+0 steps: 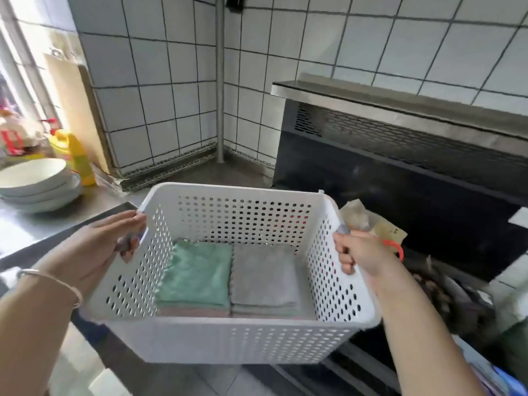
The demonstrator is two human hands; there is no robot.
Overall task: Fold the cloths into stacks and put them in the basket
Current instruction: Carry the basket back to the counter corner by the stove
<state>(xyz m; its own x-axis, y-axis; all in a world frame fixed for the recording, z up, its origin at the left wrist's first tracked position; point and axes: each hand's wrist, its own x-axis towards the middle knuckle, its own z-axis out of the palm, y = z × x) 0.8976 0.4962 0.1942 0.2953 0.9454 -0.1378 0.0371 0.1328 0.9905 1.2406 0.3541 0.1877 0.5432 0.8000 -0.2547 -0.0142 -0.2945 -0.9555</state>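
kitchen: hands (94, 247) grip basket (228, 338) (level).

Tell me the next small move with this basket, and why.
Probably set the basket down on the counter: both folded stacks, green-topped and grey-topped, already lie inside, and the left hand and right hand grip its side rims.

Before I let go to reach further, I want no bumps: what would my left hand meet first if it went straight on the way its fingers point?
Probably the tiled wall beyond the steel counter; depth is unclear.
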